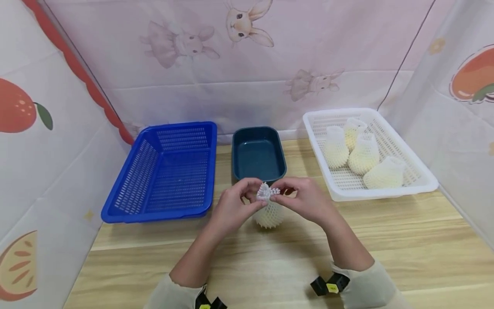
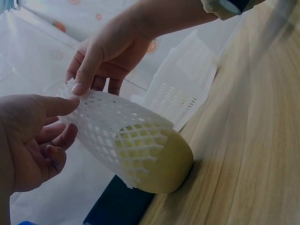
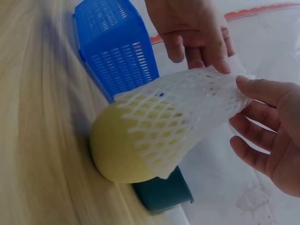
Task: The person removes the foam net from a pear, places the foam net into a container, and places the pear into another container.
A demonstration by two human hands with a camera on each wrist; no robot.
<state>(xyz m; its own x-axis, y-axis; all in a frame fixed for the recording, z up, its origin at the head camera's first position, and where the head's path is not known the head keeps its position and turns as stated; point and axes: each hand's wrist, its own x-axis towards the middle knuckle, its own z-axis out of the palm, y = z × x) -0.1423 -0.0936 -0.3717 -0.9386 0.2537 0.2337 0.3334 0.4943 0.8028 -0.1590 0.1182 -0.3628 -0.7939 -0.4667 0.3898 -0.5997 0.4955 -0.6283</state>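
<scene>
A white foam net sleeve (image 1: 269, 214) stands upright in front of me. It covers the upper part of a smooth yellow-green fruit (image 2: 176, 164), whose bare lower end rests at the tabletop. My left hand (image 1: 234, 207) pinches one side of the sleeve's open top between thumb and fingers. Opposite it, the right hand (image 1: 308, 201) pinches the other side of the same rim. In the right wrist view, the netting (image 3: 187, 108) stretches from both hands' fingertips down over the fruit, its upper part rising loosely above it.
Behind the hands stands a dark teal bin (image 1: 258, 154). On the left sits a blue slotted basket (image 1: 210, 171). A white basket (image 1: 420, 180) at the right holds several net-sleeved fruits (image 1: 364, 154). Printed curtains (image 1: 270, 98) close off the back and sides of the wooden table (image 1: 386, 240).
</scene>
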